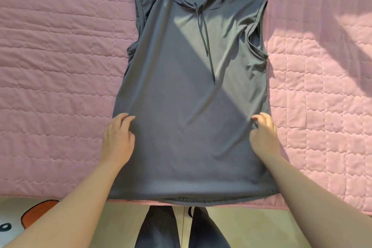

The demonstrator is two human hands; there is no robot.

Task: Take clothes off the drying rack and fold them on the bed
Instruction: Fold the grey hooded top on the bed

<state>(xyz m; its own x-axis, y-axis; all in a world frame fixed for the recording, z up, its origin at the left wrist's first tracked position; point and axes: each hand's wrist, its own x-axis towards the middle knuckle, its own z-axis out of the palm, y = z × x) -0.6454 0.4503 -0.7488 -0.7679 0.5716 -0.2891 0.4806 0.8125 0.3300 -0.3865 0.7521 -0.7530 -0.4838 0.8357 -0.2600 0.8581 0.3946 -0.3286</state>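
Note:
A grey sleeveless hoodie [191, 106] lies spread flat, front up, on the pink quilted bed [56, 66], hood toward the far side and hem at the near edge. A dark drawstring runs down its chest. My left hand [118, 139] rests on the left side seam near the lower part, fingers curled onto the fabric. At the right side seam my right hand [264, 137] does the same at equal height. Whether the fingers pinch the cloth is not clear. The drying rack is not in view.
The bed's near edge runs across the bottom, with pale floor below it. A mat with an orange and white cartoon pattern [30, 215] lies at lower left. My legs in dark trousers [181, 229] stand against the bed edge. Sunlight falls across the right side.

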